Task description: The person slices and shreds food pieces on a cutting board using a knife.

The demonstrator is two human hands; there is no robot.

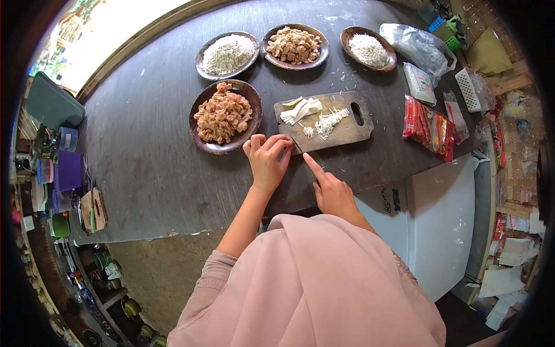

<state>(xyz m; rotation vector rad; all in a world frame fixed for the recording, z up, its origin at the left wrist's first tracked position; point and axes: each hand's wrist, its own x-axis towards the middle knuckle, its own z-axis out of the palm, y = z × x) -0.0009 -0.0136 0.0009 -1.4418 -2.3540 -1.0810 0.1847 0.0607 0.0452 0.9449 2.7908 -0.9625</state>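
A wooden cutting board (347, 134) with a handle hole lies in front of me. On it are pale flat slices (302, 111) at the left and a heap of thin white shreds (332, 122) in the middle. My left hand (267, 161) is closed with curled fingers at the board's near left corner; whatever it pinches is hidden. My right hand (336, 194) grips a knife (297, 147), index finger stretched along it. The thin dark blade points toward the board's left edge, beside my left fingertips. The knife's handle is covered by my palm.
Close left of the board stands a plate of brown chips (224, 115). Farther back are plates of white shreds (229, 55), tan chips (293, 46) and more shreds (369, 50). Red packets (428, 128), a white bag (419, 84) and clear plastic (419, 49) lie at right.
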